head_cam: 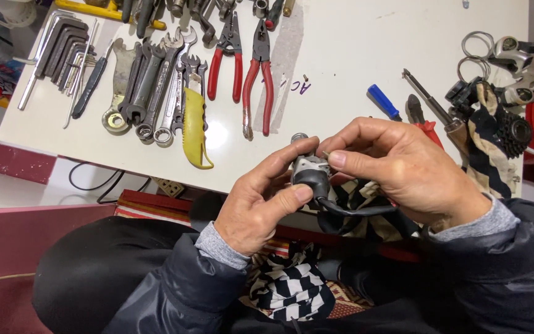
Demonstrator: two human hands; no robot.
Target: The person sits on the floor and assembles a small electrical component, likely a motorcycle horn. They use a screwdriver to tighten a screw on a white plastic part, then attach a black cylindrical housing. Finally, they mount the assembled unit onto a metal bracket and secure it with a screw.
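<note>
Both hands grip a small grey-and-black part (309, 174) with a black cable, above the white surface's (353, 55) near edge: left hand (261, 204) steadies it, right hand (397, 170) pinches its top, seemingly working something tiny.

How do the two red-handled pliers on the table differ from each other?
The left red pliers are shorter and lie higher on the table; the right red pliers are longer and reach nearer the table's front edge. The left pair's handles run nearly parallel, while the right pair's handles bow apart and end lower. Both lie flat side by side, jaws pointing away from the person, with dark metal heads and red grips, untouched by either hand.
</note>
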